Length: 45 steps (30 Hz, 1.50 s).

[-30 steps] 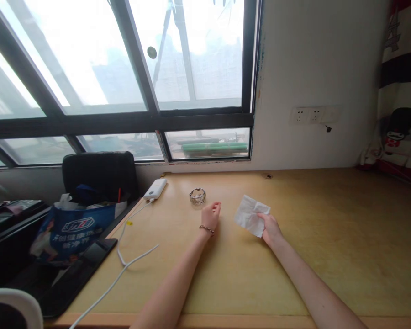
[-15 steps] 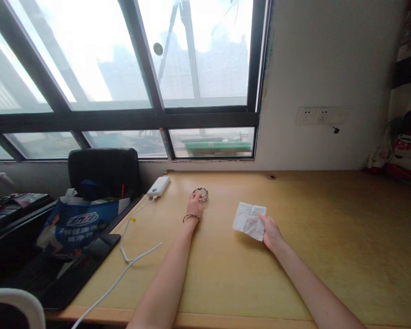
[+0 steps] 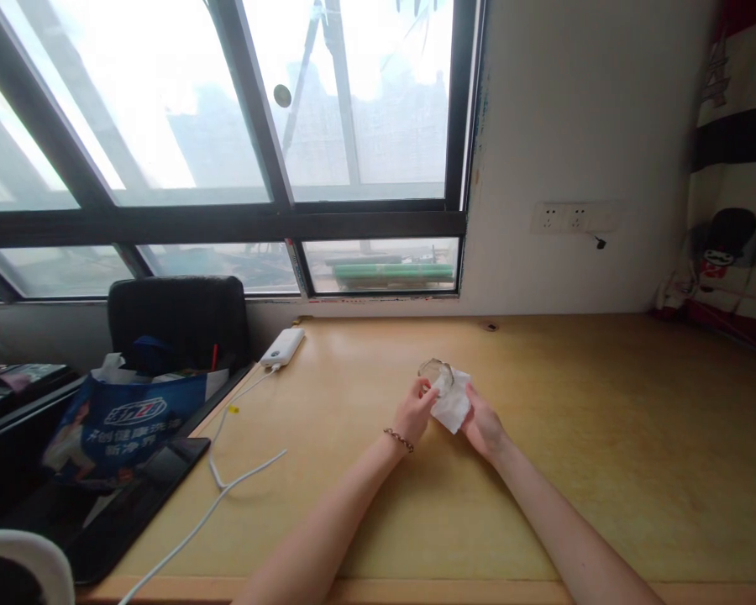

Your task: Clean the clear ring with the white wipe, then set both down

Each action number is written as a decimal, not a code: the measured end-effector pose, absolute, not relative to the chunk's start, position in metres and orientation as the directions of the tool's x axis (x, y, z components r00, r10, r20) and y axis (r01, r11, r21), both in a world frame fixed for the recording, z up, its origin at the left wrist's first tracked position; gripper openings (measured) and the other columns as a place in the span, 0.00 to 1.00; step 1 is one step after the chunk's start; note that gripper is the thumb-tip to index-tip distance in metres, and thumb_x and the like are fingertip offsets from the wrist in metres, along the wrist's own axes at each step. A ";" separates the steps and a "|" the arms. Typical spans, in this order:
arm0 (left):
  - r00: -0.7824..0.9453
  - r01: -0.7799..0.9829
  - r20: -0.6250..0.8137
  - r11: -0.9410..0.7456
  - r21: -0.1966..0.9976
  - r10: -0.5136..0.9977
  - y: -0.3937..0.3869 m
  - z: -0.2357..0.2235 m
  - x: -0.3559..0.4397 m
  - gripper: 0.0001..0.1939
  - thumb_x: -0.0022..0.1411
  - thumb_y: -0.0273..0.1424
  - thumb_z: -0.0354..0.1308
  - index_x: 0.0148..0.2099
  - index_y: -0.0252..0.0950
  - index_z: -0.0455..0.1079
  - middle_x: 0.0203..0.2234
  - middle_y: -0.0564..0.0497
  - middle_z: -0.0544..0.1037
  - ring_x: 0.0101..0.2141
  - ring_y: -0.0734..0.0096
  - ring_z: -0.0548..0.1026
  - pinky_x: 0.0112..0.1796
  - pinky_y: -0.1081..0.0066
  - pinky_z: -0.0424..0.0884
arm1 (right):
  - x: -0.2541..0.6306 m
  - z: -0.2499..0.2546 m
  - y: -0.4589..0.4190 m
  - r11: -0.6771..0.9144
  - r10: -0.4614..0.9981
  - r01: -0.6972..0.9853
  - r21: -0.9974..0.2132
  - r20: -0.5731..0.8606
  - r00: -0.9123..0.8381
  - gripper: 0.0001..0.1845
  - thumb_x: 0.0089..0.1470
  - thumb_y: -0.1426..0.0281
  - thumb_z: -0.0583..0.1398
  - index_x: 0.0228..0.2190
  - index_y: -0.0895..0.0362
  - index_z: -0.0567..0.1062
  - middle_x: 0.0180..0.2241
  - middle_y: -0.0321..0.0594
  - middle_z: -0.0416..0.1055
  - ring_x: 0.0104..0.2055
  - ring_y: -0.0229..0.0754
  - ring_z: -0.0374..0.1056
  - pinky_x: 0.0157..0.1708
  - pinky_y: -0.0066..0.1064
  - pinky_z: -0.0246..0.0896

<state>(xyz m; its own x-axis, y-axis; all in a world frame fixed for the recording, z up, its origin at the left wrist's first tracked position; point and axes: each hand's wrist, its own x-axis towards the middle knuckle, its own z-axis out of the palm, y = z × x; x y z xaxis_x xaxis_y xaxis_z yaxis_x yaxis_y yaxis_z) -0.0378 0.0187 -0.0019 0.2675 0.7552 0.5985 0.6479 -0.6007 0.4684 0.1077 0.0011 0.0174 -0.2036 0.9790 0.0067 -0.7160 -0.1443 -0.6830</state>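
Observation:
My left hand (image 3: 414, 410), a bead bracelet on its wrist, holds a small clear glass ashtray (image 3: 433, 368) lifted a little above the wooden desk (image 3: 605, 454). My right hand (image 3: 482, 424) grips a white tissue (image 3: 452, 403) and presses it against the ashtray's near side. Both hands meet at the middle of the desk. The tissue hides most of the ashtray's lower part.
A white power bank (image 3: 283, 346) with a white cable (image 3: 227, 491) lies at the desk's far left. A black chair (image 3: 177, 323) with a blue bag (image 3: 123, 424) stands to the left. Wall sockets (image 3: 573, 217) sit on the wall behind. Windows run along the back.
My left hand reached the ashtray by the window, picked it up and brought it right to the tissue. My right hand moved slightly left and closed the tissue on it.

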 end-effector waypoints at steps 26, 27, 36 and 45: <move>0.006 -0.192 0.295 -0.288 0.938 0.955 0.009 0.003 -0.021 0.33 0.32 0.28 0.67 0.41 0.34 0.54 0.36 0.46 0.71 0.37 0.65 0.72 0.39 0.65 0.69 | 0.108 0.032 -0.014 0.080 0.995 -0.239 -0.968 0.090 -0.030 0.25 0.39 0.49 0.56 0.26 0.58 0.75 0.19 0.37 0.72 0.31 0.44 0.68 0.30 0.29 0.63; 0.001 -0.172 0.311 -0.306 0.936 0.951 0.009 0.003 -0.022 0.34 0.33 0.28 0.67 0.42 0.34 0.54 0.37 0.45 0.71 0.38 0.65 0.72 0.40 0.65 0.68 | 0.107 0.033 -0.016 0.096 0.994 -0.230 -0.968 0.107 -0.034 0.25 0.40 0.49 0.55 0.28 0.57 0.75 0.20 0.37 0.72 0.33 0.45 0.68 0.32 0.30 0.63; -0.105 0.026 0.267 -0.265 0.964 0.958 0.012 0.002 -0.029 0.29 0.34 0.33 0.66 0.38 0.34 0.55 0.31 0.50 0.71 0.32 0.69 0.72 0.35 0.68 0.69 | 0.103 0.023 -0.019 0.336 0.934 -0.098 -0.937 0.345 -0.096 0.23 0.49 0.58 0.53 0.46 0.54 0.66 0.48 0.38 0.64 0.55 0.43 0.50 0.55 0.40 0.38; -0.257 -0.023 0.148 -0.159 0.987 0.955 0.020 0.000 -0.030 0.23 0.36 0.30 0.64 0.32 0.36 0.53 0.25 0.52 0.71 0.28 0.71 0.73 0.29 0.72 0.68 | 0.101 0.033 -0.027 0.535 0.823 0.094 -0.840 0.492 -0.285 0.20 0.53 0.62 0.50 0.48 0.52 0.64 0.55 0.36 0.53 0.58 0.42 0.43 0.57 0.40 0.33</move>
